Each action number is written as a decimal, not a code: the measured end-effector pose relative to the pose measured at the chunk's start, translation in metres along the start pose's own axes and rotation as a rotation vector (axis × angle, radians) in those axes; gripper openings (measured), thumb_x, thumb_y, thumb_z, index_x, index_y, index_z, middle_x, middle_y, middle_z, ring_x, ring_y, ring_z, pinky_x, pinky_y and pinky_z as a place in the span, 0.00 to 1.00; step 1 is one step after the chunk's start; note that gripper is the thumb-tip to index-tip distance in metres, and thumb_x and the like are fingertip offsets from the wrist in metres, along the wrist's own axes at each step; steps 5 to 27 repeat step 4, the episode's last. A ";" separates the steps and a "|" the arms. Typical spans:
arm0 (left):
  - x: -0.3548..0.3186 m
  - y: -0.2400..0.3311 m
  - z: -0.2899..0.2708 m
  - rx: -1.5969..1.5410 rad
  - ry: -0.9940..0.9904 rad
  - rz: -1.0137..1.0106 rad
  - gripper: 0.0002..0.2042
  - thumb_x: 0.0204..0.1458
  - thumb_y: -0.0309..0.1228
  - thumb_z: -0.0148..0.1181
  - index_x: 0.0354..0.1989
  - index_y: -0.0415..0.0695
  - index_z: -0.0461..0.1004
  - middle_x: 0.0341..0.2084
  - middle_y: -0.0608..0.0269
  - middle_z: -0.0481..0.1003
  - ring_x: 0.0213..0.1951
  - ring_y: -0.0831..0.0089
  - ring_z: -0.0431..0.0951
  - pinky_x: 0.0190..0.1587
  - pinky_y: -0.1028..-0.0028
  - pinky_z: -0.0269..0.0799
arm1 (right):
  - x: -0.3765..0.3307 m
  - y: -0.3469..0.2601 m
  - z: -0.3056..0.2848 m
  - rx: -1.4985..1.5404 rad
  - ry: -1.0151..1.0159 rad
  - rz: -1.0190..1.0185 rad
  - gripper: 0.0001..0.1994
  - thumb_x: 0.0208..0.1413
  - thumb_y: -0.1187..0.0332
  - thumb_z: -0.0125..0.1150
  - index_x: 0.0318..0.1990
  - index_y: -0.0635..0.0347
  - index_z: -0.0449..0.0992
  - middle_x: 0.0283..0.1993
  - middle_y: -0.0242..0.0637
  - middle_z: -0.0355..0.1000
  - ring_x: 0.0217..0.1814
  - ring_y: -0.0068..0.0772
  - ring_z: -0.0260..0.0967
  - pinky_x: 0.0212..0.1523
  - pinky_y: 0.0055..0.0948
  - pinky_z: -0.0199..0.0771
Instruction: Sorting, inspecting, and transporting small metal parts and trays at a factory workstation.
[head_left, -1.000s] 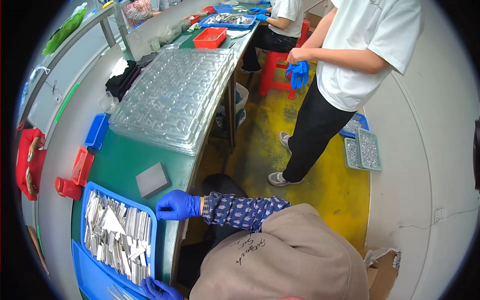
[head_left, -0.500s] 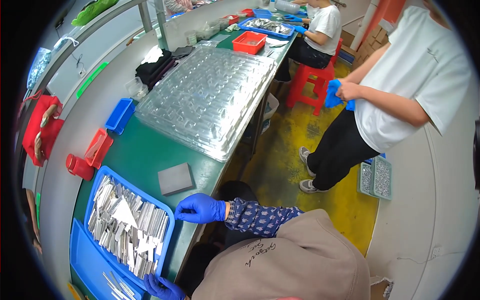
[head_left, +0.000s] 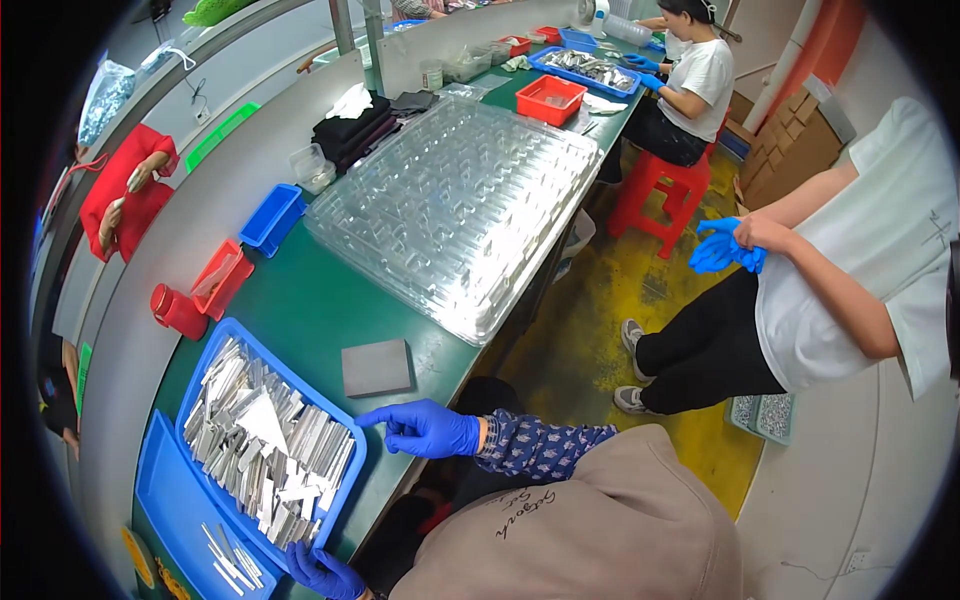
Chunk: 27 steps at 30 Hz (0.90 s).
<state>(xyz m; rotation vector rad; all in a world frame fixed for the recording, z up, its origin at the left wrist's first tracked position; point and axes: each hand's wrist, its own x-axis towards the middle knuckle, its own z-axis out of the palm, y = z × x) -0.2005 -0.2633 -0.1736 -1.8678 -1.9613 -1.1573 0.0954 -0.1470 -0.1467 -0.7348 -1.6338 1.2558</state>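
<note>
A blue tray (head_left: 349, 470) heaped with flat silver-grey metal strips (head_left: 255, 440) lies at the table's near left. My right hand (head_left: 428, 429), in a blue glove, is just beside its right rim. Its index finger stretches to the rim, with the other fingers loosely bent and nothing seen in them. My left hand (head_left: 325, 575), also gloved, rests at the tray's near corner with its fingers apart. A grey rectangular block (head_left: 377, 368) lies beyond my right hand. Under the full tray's left side, a second blue tray (head_left: 165, 480) holds a few thin strips (head_left: 230, 560).
Clear plastic moulded trays (head_left: 460, 200) cover the middle of the green table. A red bin (head_left: 222, 278), a blue bin (head_left: 272, 220) and a red container (head_left: 178, 311) line its left side. A person (head_left: 840, 250) stands at right with blue gloves; another sits farther along.
The view has shifted, so most things appear farther right. My right index finger has straightened toward the tray rim. My left hand stays at the tray's corner.
</note>
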 end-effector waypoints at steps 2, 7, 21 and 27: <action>0.000 0.001 -0.001 0.014 -0.010 -0.025 0.12 0.51 0.25 0.44 0.44 0.35 0.66 0.47 0.53 0.61 0.51 0.61 0.60 0.52 0.69 0.56 | 0.002 -0.020 -0.005 0.100 -0.041 0.139 0.25 0.50 0.75 0.46 0.57 0.50 0.55 0.30 0.29 0.68 0.24 0.14 0.61 0.29 0.18 0.65; -0.001 -0.002 -0.002 -0.098 0.000 -0.011 0.13 0.51 0.25 0.44 0.45 0.36 0.65 0.47 0.53 0.61 0.51 0.60 0.59 0.52 0.69 0.55 | 0.004 -0.036 -0.012 0.319 -0.083 0.363 0.29 0.50 0.74 0.46 0.60 0.47 0.47 0.33 0.33 0.70 0.27 0.16 0.65 0.36 0.17 0.68; -0.001 -0.002 -0.002 -0.098 0.000 -0.011 0.13 0.51 0.25 0.44 0.45 0.36 0.65 0.47 0.53 0.61 0.51 0.60 0.59 0.52 0.69 0.55 | 0.004 -0.036 -0.012 0.319 -0.083 0.363 0.29 0.50 0.74 0.46 0.60 0.47 0.47 0.33 0.33 0.70 0.27 0.16 0.65 0.36 0.17 0.68; -0.001 -0.002 -0.002 -0.098 0.000 -0.011 0.13 0.51 0.25 0.44 0.45 0.36 0.65 0.47 0.53 0.61 0.51 0.60 0.59 0.52 0.69 0.55 | 0.004 -0.036 -0.012 0.319 -0.083 0.363 0.29 0.50 0.74 0.46 0.60 0.47 0.47 0.33 0.33 0.70 0.27 0.16 0.65 0.36 0.17 0.68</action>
